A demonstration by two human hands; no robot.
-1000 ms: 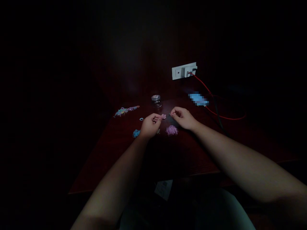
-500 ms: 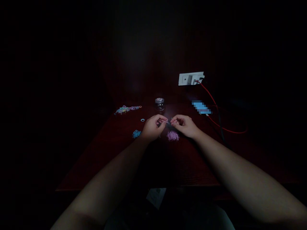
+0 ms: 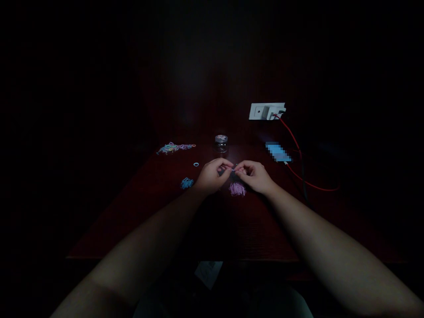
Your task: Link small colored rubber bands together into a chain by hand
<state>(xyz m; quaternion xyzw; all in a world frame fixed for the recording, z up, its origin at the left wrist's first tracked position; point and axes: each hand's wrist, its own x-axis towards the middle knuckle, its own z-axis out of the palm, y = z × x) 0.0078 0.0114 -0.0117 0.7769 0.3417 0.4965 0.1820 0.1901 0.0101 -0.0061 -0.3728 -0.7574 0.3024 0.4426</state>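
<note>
Frame centre: left hand (image 3: 213, 176) and right hand (image 3: 255, 176), fingers pinching a small pale piece (image 3: 233, 169); blue pile (image 3: 187, 183) and purple pile (image 3: 237, 189) seemingly grouped, mixed pile (image 3: 172, 149) (centre-left) ungrouped.

My left hand (image 3: 213, 177): one, bare, slim-fingered, with a smooth, rounded back. My right hand (image 3: 255, 177): one, bare, of matching build. My left forearm (image 3: 132, 247): one, bare, slender toward the hand, fuller farther up. My right forearm (image 3: 326, 234): one, bare, same taper. My legwear (image 3: 281, 301): dim grey-green, rounded over each thigh, plain where light reaches; weave and cut too dark to tell.
</note>
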